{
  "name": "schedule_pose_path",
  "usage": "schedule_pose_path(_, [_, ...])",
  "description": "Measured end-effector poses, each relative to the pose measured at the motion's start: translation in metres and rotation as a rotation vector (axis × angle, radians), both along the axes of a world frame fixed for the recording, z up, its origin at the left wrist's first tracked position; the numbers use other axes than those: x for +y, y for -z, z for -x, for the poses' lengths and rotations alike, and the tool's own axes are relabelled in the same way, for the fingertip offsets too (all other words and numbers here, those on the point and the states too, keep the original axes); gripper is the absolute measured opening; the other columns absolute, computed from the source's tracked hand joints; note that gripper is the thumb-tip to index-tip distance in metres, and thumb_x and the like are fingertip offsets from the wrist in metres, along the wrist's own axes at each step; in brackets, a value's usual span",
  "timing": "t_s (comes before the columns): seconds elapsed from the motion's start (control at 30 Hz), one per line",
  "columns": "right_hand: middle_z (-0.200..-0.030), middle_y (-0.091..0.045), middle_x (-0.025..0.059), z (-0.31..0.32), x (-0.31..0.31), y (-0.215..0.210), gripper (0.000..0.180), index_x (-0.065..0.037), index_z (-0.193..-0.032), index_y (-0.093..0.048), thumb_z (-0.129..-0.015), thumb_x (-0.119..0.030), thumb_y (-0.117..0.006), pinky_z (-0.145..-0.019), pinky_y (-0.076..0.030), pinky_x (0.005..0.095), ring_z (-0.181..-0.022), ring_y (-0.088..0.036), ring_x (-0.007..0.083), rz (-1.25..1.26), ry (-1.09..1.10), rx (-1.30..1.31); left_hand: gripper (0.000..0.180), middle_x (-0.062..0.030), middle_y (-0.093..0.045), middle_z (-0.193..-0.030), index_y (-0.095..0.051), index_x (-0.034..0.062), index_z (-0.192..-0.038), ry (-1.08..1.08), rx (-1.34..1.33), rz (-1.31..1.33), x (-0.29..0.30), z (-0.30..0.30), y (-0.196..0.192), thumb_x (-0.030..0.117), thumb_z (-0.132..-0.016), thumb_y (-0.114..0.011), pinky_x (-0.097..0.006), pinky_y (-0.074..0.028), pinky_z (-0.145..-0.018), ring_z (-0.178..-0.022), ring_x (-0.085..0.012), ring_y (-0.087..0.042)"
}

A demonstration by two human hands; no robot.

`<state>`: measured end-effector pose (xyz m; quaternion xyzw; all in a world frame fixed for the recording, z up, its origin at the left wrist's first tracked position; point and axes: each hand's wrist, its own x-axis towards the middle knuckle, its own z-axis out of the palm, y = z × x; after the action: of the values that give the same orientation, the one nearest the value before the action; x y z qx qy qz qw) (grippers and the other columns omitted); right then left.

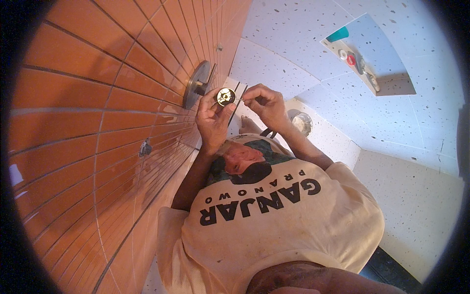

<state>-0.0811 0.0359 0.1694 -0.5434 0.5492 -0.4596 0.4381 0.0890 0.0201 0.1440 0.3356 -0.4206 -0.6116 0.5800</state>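
Note:
My left hand (211,120) holds a small round brass-coloured fitting (225,96) up in front of my chest, its open end facing me. My right hand (265,102) pinches a thin strand that runs to the fitting's right edge. Both hands are close together, just right of a round metal wall plate (195,84) with a short stub, mounted on the orange tiled wall (98,98).
A second small fixture (144,148) sticks out of the orange tiles lower left. White speckled tiles (303,44) cover the other surfaces. A recessed niche (372,63) at upper right holds a teal item, a red roll and small tools. A round metal drain (302,122) lies beyond my right hand.

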Motion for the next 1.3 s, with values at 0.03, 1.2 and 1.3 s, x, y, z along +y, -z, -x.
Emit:
schedule_pose_path(0.03, [-0.091, -0.064, 0.0063, -0.002, 0.0, -0.001, 0.01, -0.001, -0.091, -0.066, -0.084, 0.004, -0.063, -0.076, -0.051, 0.0269, -0.085, -0.062, 0.0133, 0.063, 0.007, 0.072, 0.046, -0.0118, -0.059, -0.113, -0.048, -0.0054, -0.123, -0.001, 0.002, -0.002, 0.0, 0.0, 0.002, 0.003, -0.084, -0.071, -0.027, -0.051, -0.088, -0.102, -0.0171, -0.06])
schedule_pose_path(1.2, [-0.094, -0.065, 0.0113, -0.016, 0.002, 0.013, 0.009, -0.004, -0.082, -0.066, -0.077, -0.002, -0.074, -0.069, -0.054, 0.028, -0.083, -0.064, 0.0162, 0.248, 0.103, 0.106, 0.044, -0.0115, -0.064, -0.103, -0.049, -0.0051, -0.121, -0.016, 0.094, -0.129, -0.008, 0.001, 0.003, 0.008, -0.084, -0.071, -0.026, -0.05, -0.082, -0.093, -0.014, -0.061])
schedule_pose_path(1.3, [-0.095, -0.065, 0.0109, -0.014, 0.002, 0.013, 0.011, -0.004, -0.082, -0.066, -0.076, 0.0, -0.074, -0.07, -0.054, 0.028, -0.084, -0.063, 0.0162, 0.246, 0.093, 0.165, 0.044, -0.0116, -0.063, -0.103, -0.049, -0.0053, -0.12, -0.008, 0.113, -0.141, -0.009, 0.001, 0.002, 0.008, -0.085, -0.071, -0.026, -0.051, -0.082, -0.093, -0.0141, -0.061])
